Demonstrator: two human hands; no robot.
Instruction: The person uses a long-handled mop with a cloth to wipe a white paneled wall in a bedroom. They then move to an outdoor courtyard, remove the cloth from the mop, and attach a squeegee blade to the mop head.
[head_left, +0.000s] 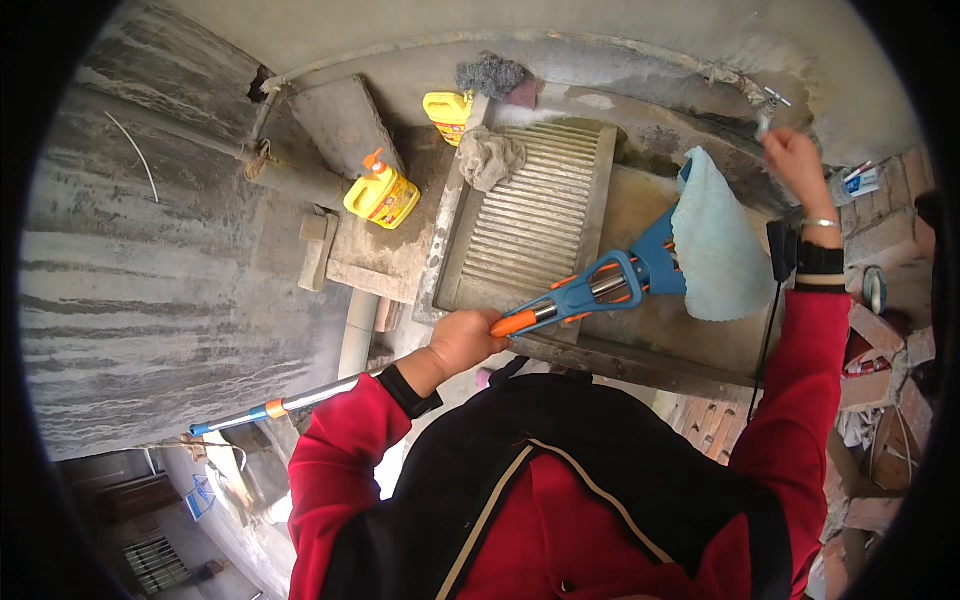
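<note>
My left hand (466, 341) grips a mop (600, 281) by its handle near the blue and orange frame. Its steel pole runs back under my left forearm to the lower left. A pale blue cloth (721, 240) hangs over the mop's blue head, above the right basin of a concrete sink (547, 352). My right hand (796, 166) is raised, fingers curled, just below the spout of a metal wall tap (769, 106). Whether the fingers touch the spout is hard to see. I cannot make out any running water.
Left of the ribbed washboard (532, 202) stand two yellow detergent jugs (384, 196) (448, 116). A crumpled grey rag (489, 157) lies on the sink's edge, and a dark grey cloth (491, 76) behind it. Broken bricks (874, 345) are piled at right. A pipe (525, 36) follows the wall.
</note>
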